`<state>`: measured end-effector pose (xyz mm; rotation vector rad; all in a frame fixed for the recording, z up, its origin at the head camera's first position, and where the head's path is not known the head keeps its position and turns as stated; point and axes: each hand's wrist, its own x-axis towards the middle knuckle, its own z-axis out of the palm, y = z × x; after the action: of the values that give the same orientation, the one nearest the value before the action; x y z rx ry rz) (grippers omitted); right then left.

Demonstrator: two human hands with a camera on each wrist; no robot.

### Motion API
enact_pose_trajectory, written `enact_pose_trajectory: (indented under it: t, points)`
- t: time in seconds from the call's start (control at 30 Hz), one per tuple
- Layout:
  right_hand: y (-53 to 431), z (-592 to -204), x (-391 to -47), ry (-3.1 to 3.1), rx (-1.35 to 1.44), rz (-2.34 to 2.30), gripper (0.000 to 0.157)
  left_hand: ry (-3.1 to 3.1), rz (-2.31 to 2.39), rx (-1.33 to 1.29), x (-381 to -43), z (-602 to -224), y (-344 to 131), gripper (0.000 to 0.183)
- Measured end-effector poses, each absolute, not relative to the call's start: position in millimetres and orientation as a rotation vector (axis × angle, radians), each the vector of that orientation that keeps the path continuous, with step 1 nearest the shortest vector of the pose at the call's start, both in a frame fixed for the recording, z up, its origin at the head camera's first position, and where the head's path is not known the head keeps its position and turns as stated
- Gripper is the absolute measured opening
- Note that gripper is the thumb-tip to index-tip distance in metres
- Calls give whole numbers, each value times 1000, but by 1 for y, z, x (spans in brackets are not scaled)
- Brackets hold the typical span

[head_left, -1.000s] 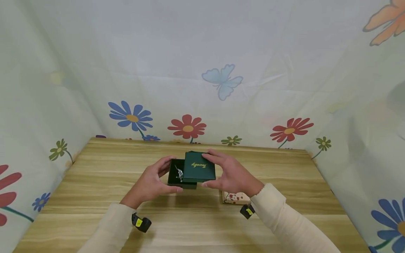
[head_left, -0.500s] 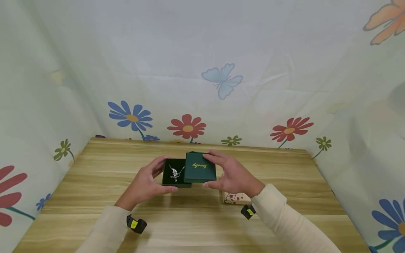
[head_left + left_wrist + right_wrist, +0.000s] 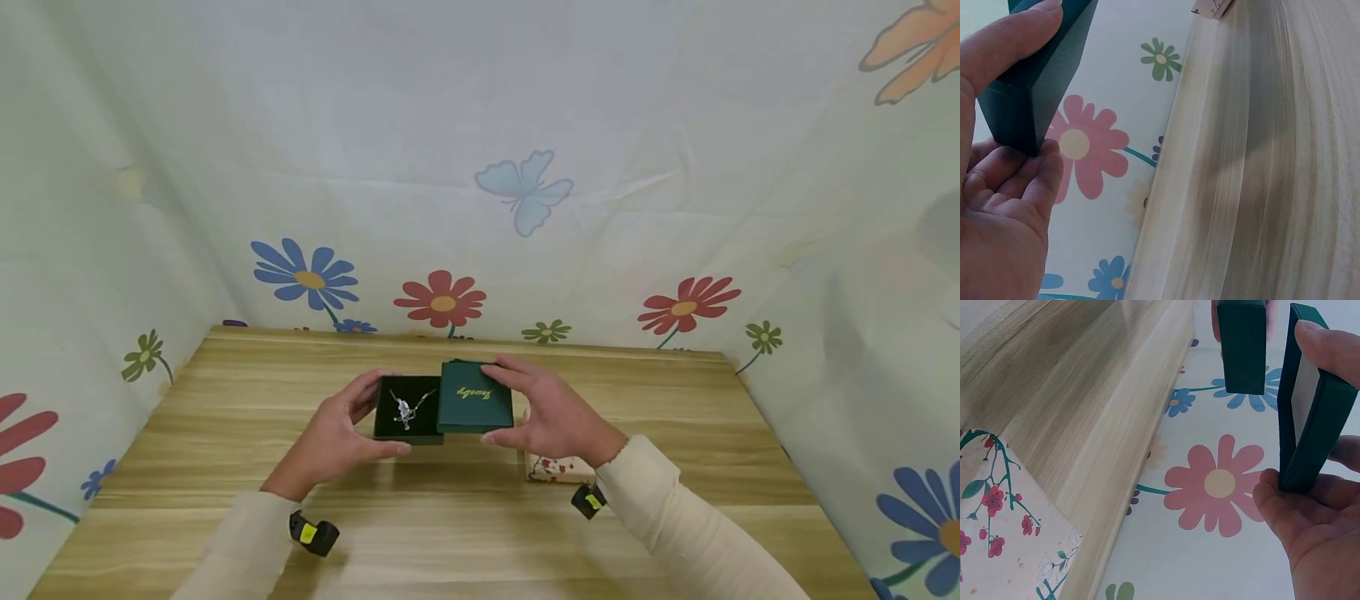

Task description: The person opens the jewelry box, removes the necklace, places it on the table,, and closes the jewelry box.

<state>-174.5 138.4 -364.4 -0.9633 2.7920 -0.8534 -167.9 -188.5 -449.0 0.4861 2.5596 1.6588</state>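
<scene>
My left hand [image 3: 333,437] grips the dark green jewelry box base [image 3: 416,440] by its left end, thumb on the near side and fingers on the far side. Inside it, a silver necklace [image 3: 406,412] with a pendant lies on the dark lining. My right hand [image 3: 555,412] holds the matching green lid [image 3: 475,408], which bears gold script, by its right side. In the head view the lid overlaps the base's right edge. The right wrist view shows a gap between the lid [image 3: 1322,431] and base [image 3: 1242,353], both raised off the table, and the lid's pale inside.
A cream box with red blossoms [image 3: 555,469] rests on the wooden table [image 3: 465,533], partly under my right wrist. A flower-print curtain [image 3: 360,167] surrounds the table at the back and sides. Each wrist wears a small black camera [image 3: 315,535].
My left hand has moved left with the box base, sliding it out from under the lid. More of the necklace shows. The right hand and lid stay nearly in place.
</scene>
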Motion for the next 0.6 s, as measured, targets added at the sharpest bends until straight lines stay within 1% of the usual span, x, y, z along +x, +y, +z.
enact_pose_trajectory:
  t: [0.6]
  points:
    - [140,-371,-170,2825,-974,-837,87,2568,1659,450,-166,-454,-205,101]
